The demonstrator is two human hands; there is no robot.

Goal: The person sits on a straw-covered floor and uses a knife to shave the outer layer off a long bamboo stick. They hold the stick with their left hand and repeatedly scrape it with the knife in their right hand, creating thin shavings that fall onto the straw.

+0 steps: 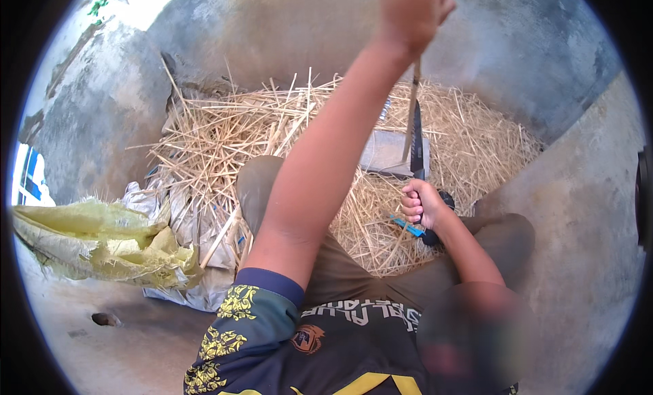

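My left hand [411, 18] is raised at the top of the view, its fingers closed round the upper end of a thin bamboo-like strip [412, 99]. The strip hangs down beside the dark blade of a knife [417, 140]; whether the two touch, I cannot tell. Lower down, my right hand [423, 203] grips the knife's handle, with the blade pointing up and away from me. Behind the blade lies a flat grey block [384, 152] among the shavings. The top of my left hand is cut off by the picture's edge.
Pale straw-like strips and shavings [469, 133] are heaped between my bent legs and the concrete wall [292, 35]. A torn yellowish sack [95, 238] lies at the left, near a floor hole [105, 319]. A bright blue piece [408, 226] shows below my right hand.
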